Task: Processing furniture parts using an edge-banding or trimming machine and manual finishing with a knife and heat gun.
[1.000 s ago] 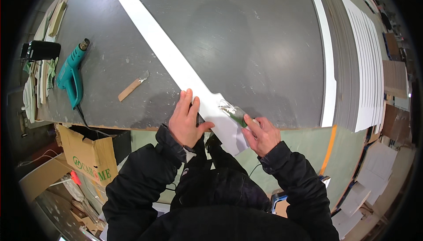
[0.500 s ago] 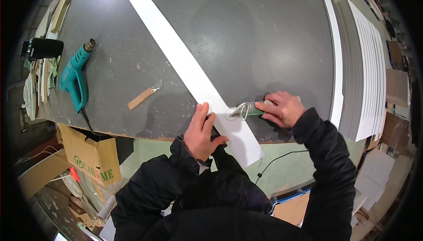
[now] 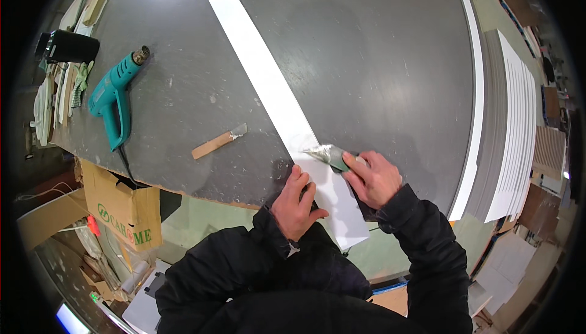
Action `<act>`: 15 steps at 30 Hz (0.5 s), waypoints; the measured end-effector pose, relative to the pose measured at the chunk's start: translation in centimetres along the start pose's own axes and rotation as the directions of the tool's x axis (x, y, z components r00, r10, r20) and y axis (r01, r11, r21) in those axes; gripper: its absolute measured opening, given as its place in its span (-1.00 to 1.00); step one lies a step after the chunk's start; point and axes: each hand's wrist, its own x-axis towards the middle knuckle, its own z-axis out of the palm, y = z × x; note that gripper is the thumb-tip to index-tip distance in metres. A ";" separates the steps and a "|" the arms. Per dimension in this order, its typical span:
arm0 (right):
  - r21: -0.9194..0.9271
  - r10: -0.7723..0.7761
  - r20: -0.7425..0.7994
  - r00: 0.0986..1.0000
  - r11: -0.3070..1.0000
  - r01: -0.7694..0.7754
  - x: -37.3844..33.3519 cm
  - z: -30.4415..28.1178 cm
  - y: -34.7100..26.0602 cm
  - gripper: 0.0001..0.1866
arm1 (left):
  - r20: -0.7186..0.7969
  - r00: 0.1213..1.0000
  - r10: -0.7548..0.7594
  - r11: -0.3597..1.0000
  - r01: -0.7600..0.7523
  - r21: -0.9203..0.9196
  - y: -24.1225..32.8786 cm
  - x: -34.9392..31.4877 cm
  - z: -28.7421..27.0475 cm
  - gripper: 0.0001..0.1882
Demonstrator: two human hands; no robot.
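A long white strip runs diagonally over the dark grey tabletop, its near end reaching past the front edge. My left hand rests at the strip's left edge with fingers stretched out and thumb spread. On the other side, my right hand is closed around a green-and-silver scraper-like blade tool. Its pointed silver tip lies over the strip, slightly beyond my left fingertips; whether it touches the surface is hard to tell. Left of the strip lies a short blade with a brown handle.
A teal heat gun lies on the left, its cord hanging over the edge. Behind it stands a black cylinder. An open cardboard box sits below the left edge. Stacked white boards and another white strip line the right.
My right hand has moved left and nearer, turning the blade tool so its tip now overlaps the strip. My left hand stays on the strip's left edge. The whole view has shifted slightly.
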 end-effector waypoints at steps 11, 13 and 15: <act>0.050 0.078 -0.015 0.997 0.996 -0.077 17.2 1.7 -1.1 -0.65 | -0.040 0.997 0.072 0.997 -0.072 -0.008 -0.9 -0.4 0.5 -0.27; 0.125 0.079 -0.066 0.995 0.990 -0.071 16.1 2.3 -0.3 -0.64 | -0.082 0.987 0.140 0.990 -0.140 0.008 -1.0 -0.4 0.7 -0.29; 0.192 0.127 -0.080 0.989 0.975 -0.110 13.2 1.7 -0.2 -0.56 | -0.029 0.990 0.136 0.991 -0.136 0.021 -0.6 -0.4 0.2 -0.30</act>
